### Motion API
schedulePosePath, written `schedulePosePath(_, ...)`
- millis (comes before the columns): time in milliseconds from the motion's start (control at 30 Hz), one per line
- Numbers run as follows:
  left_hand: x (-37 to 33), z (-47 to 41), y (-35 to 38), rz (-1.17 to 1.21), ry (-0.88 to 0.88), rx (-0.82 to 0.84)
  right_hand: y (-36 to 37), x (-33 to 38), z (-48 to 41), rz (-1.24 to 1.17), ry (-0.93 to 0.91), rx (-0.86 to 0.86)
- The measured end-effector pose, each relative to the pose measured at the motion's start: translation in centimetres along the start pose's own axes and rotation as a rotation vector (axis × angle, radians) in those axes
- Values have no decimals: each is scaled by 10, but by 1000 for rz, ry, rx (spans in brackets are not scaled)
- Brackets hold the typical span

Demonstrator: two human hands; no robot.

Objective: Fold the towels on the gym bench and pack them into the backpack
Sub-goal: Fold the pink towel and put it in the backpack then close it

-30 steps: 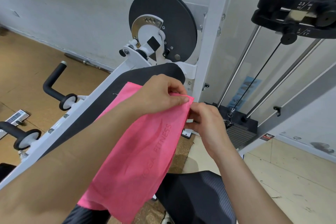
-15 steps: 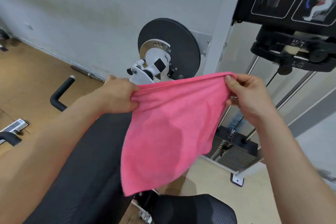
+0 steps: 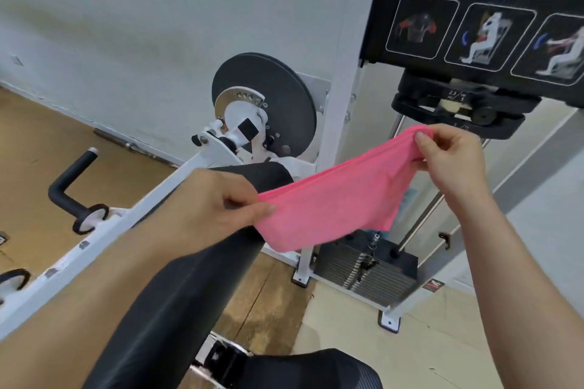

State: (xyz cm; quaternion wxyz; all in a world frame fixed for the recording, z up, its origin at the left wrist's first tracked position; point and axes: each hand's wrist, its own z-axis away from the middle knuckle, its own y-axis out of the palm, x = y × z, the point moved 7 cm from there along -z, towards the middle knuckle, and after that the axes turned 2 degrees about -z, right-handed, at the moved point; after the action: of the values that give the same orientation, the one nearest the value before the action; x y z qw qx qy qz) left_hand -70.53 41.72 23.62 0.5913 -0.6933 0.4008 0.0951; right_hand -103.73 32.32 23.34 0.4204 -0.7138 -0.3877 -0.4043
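Compared with half a second before, the left hand [image 3: 218, 204] has come lower and now sits over the black bench pad [image 3: 177, 287], while the right hand [image 3: 448, 164] has stayed high, so the pink towel [image 3: 338, 199] is now stretched on a slant between them, and it hangs much shorter than it did.

The left hand pinches the lower left end of the towel between thumb and curled fingers. The right hand grips the upper right end, with its thumb on the near side of the cloth and the fingers curled behind it. The towel is in the air, apart from the pad; its bottom fold hangs in front of the weight stack [image 3: 363, 275].

Behind the towel stands the white frame [image 3: 339, 123] of the machine with a black round disc [image 3: 278, 95]. Top right, a black placard [image 3: 474, 9] reads "BICEP/TRICEP" above three exercise drawings. At the left, a black handle [image 3: 71, 180] sticks out from the white arm of the machine, above the brown floor [image 3: 31, 161]. A second dark pad [image 3: 316, 369] shows at the bottom edge.
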Motion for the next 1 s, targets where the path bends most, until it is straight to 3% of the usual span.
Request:
schedulePosePath(167,-35,25,4,286,-114,-98,-8,16,-9,-30,-45,20)
schedulePosePath(300,-18,52,-10,346,-297,-221,34,32,-20,-18,-56,108)
schedulePosePath(433,33,100,-27,222,-549,-104,134,51,-15,83,-88,324)
schedulePosePath(633,148,184,-70,176,-958,-265,299,82,29,336,-348,550)
schedulePosePath(1000,257,239,-85,13,-1221,-441,448,72,66,483,-392,769)
